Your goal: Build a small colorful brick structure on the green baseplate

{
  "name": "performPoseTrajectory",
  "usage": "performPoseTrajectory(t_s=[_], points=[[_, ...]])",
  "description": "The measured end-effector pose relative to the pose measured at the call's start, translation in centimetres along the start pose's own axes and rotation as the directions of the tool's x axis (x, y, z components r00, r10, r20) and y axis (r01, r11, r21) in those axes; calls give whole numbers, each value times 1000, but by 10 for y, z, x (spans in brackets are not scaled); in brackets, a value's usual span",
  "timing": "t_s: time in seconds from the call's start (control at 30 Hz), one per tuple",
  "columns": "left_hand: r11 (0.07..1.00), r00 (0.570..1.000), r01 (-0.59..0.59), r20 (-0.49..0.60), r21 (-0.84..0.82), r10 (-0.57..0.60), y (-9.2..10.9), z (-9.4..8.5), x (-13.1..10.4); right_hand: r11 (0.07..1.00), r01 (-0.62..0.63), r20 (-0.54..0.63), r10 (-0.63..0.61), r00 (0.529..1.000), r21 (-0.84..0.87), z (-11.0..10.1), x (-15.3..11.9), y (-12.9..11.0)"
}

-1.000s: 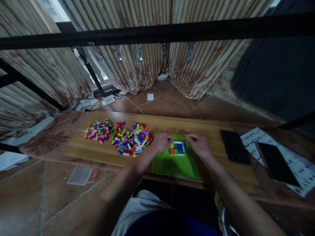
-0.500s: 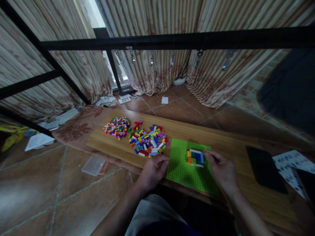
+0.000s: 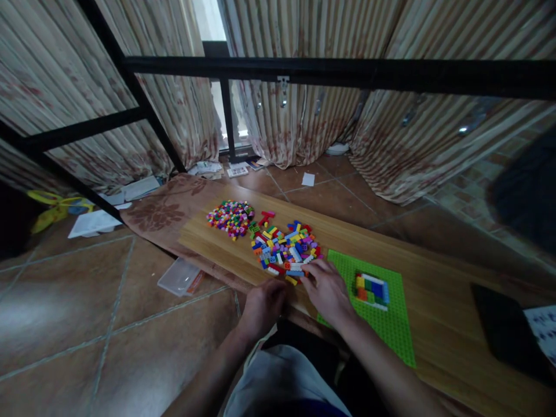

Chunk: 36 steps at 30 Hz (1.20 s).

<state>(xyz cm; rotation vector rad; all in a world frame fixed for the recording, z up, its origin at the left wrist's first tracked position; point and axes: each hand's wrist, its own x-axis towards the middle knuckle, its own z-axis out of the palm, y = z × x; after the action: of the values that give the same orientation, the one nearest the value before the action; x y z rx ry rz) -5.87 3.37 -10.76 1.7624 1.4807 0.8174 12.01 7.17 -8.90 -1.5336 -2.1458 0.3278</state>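
Observation:
My right hand (image 3: 329,291) reaches down at the near right edge of a pile of mixed toy building bricks (image 3: 278,249). Its fingers are bent and a little apart, touching or just above the bricks, and I see nothing held in them. My left hand (image 3: 263,305) rests at the table's near edge, below the pile, with fingers curled closed; whatever they may hold is hidden. A green baseplate (image 3: 395,336) lies under and beyond my right forearm. On it sits a small rectangular build (image 3: 372,291) of white, blue, green, red, yellow and orange bricks.
A heap of smaller, brightly coloured pieces (image 3: 231,219) lies further left on the wooden table (image 3: 438,301). A dark flat object (image 3: 506,330) lies at the right. A clear plastic box (image 3: 179,277) is on the tiled floor. A black metal frame (image 3: 313,69) crosses before striped curtains.
My right hand has left the build on the baseplate and moved left to the brick pile. The left hand stays near the table edge, more curled. The whole view has shifted.

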Motion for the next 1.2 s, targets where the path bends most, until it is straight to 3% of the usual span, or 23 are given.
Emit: performPoseTrajectory(t_s=[0.13, 0.37, 0.53, 0.63, 0.73, 1.0, 1.1, 1.2], points=[[999, 1000, -11, -21, 44, 12, -2, 0, 3, 991, 63, 55, -56, 997, -120, 8, 9, 0], [991, 996, -63, -53, 118, 69, -4, -4, 13, 974, 10, 48, 0, 999, -226, 7, 20, 16], [991, 996, -65, -54, 117, 72, -6, -1, 23, 977, 61, 80, -46, 996, -206, 9, 73, 15], [995, 996, -74, -53, 70, 78, -9, -2, 24, 956, 146, 206, -94, 974, -255, 15, 106, 16], [996, 995, -90, -46, 12, 91, -11, -4, 23, 944, 215, 291, -139, 947, -249, 19, 123, 19], [999, 998, -50, -50, 3, 50, -13, -4, 26, 949, 252, 306, -187, 934, -190, 14, 122, 25], [1000, 999, -26, -35, 0, 26, -13, -6, 28, 961, 208, 251, -159, 955, -181, 7, 114, 21], [998, 1000, 13, -26, -58, -15, -8, -8, 26, 991, 105, 110, -96, 989, -86, -4, 90, 10]])
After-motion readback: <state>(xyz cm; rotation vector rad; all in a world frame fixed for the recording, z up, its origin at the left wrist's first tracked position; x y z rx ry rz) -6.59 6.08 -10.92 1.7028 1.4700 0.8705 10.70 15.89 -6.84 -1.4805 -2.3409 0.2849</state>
